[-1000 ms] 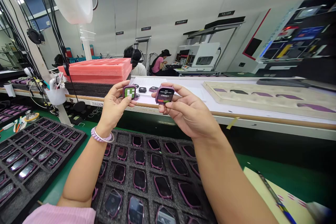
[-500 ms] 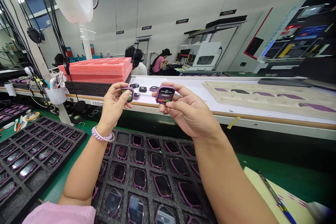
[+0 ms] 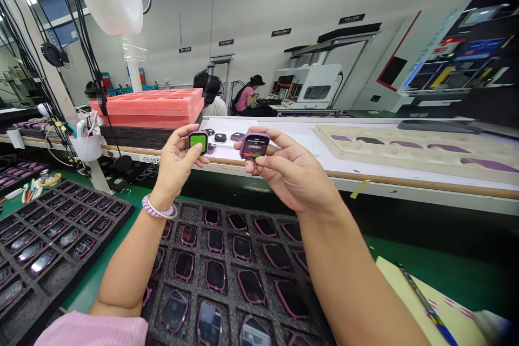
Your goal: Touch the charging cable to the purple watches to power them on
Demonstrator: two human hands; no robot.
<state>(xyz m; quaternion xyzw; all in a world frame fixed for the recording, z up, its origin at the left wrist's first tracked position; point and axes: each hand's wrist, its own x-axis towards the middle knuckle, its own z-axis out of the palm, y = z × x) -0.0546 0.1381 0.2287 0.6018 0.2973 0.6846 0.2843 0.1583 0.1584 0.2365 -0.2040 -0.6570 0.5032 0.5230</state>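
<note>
My left hand point(image 3: 180, 154) is closed on a purple-cased smartwatch point(image 3: 198, 142) without a strap; its screen glows green and my thumb lies over the lower right corner. Beside it, my right hand point(image 3: 286, 167) grips a second purple smartwatch point(image 3: 254, 146) by its edges. That one has a dark screen with small white text and a red and green strip along the bottom. Both watches are held upright, a short gap apart, over the black foam tray point(image 3: 188, 208) full of purple watches. Several small dark watch bodies point(image 3: 220, 138) lie on the white shelf behind.
Another foam tray of watches point(image 3: 77, 216) lies to the left. Red foam trays point(image 3: 152, 105) are stacked on the shelf point(image 3: 279, 135), with a beige tray point(image 3: 377, 154) of purple pieces to the right. A pen point(image 3: 421, 297) rests on yellow paper. Black cables point(image 3: 81, 16) hang at left.
The left watch's screen has turned more towards me and now shows as a full green display, with my thumb lower on it. My right hand and its watch have barely moved.
</note>
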